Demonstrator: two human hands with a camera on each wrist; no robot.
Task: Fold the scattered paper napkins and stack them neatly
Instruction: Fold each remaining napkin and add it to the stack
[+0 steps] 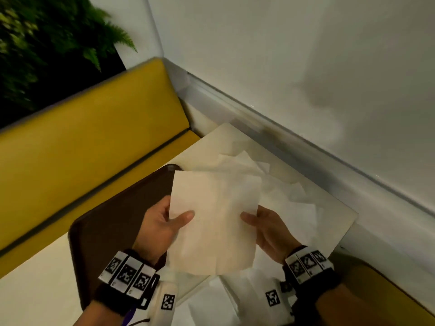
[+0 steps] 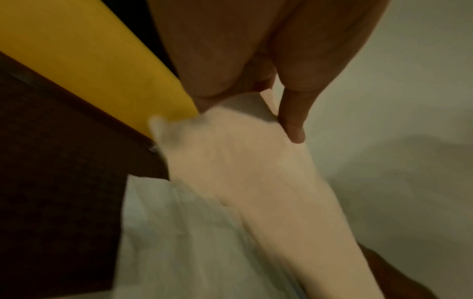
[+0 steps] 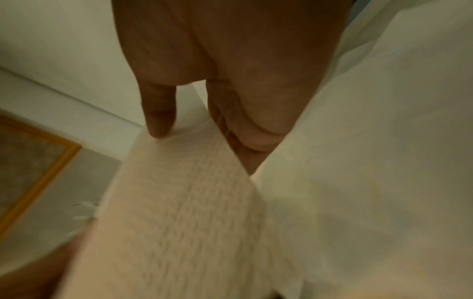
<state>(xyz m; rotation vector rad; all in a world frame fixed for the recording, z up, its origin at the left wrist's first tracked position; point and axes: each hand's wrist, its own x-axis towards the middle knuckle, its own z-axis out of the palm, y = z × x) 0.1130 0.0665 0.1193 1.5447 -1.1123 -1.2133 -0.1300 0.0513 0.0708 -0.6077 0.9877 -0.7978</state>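
A white paper napkin [image 1: 211, 222] is held up in the air between both hands, above the table. My left hand [image 1: 162, 222] pinches its left edge, thumb on top and fingers behind. My right hand [image 1: 263, 224] pinches its right edge the same way. In the left wrist view the napkin [image 2: 256, 182] runs away from my thumb [image 2: 294, 125]. The right wrist view shows the napkin [image 3: 179, 212] under my thumb [image 3: 158, 117]. Several loose, crumpled napkins [image 1: 270, 180] lie on the table behind it. More white napkins [image 1: 223, 302] lie near my wrists.
A dark brown tray [image 1: 110, 227] sits on the cream table [image 1: 334, 208], to the left under my left hand. A yellow bench [image 1: 82, 137] runs along the far left. A white wall [image 1: 306, 67] borders the table on the right. Green plants [image 1: 47, 43] stand beyond the bench.
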